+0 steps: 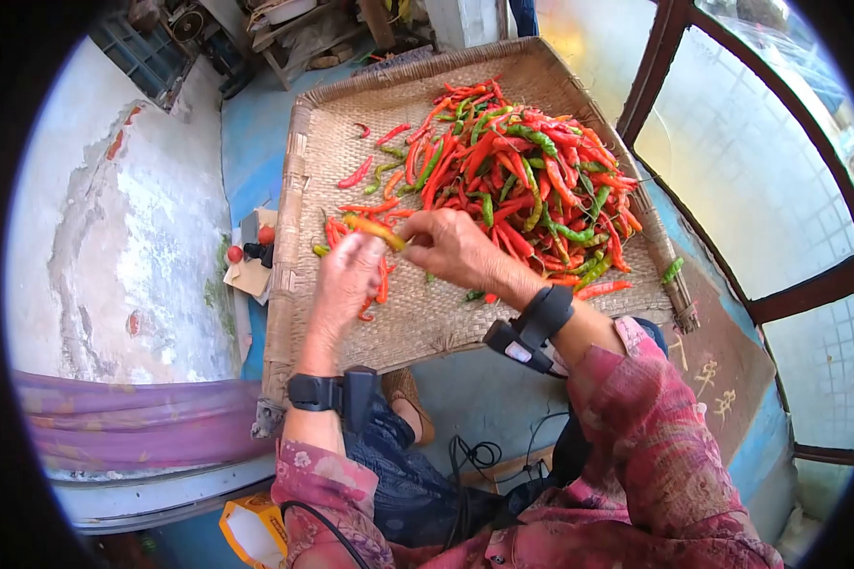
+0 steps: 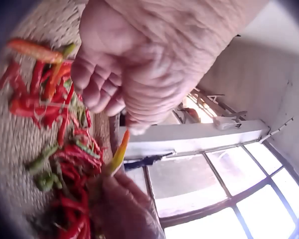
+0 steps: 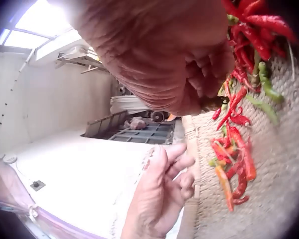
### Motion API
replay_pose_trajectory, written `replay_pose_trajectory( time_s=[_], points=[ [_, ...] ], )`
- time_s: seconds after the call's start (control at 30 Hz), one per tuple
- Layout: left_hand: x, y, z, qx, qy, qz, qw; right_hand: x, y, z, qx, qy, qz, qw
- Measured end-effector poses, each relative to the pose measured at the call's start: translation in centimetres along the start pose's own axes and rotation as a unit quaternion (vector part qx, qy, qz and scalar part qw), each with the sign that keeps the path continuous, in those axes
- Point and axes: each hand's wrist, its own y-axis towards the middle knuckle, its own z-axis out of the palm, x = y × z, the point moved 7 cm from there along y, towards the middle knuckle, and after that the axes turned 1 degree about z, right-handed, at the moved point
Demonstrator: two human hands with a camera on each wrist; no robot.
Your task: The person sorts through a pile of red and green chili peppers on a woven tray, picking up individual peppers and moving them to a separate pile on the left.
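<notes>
Right hand (image 1: 455,248): your fingers are curled in. Thumb and forefinger pinch one end of the slim orange-yellow chilli pepper (image 1: 378,229).
Left hand (image 1: 346,275): your fingers are curled up, and the fingertips nip the pepper's other end.
Pepper: it hangs in the air between your two hands, just above the near-left part of the flat woven bamboo tray (image 1: 417,322).
Grip: I'd judge a light pinch close to each tip is best. Squeezing the soft middle could split it. Keep it over the tray so that anything dropped lands on the weave.
Loose chillies (image 1: 381,284): a few red ones lie on the tray under your hands.
Heap of red and green chillies (image 1: 522,180): it sits on the tray's far-right part.
Small cardboard box (image 1: 250,277): it lies just off the tray's left rim.
</notes>
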Motion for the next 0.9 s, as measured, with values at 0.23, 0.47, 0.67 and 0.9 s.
replay_pose_trajectory(
  time_s=[0.23, 0.47, 0.67, 0.9],
  points=[
    [-3.3, 0.3, 2.4, -0.037, -0.137, 0.076, 0.987, 2.5, -0.2, -5.2, -0.097, -0.074, -0.084, 0.989],
    [-2.9, 1.5, 3.6, -0.024, -0.184, 0.065, 0.981, -0.2, 0.1, -13.6, -0.241, -0.437, -0.026, 0.866],
    [-3.2, 1.8, 6.5, 0.026, -0.163, 0.034, 0.986, -1.9, 0.4, -13.3, -0.182, -0.505, 0.024, 0.843],
    [-3.6, 1.9, 8.5, 0.066, -0.09, 0.056, 0.992, -3.3, -0.5, -16.0, -0.253, -0.452, 0.081, 0.851]
  ],
)
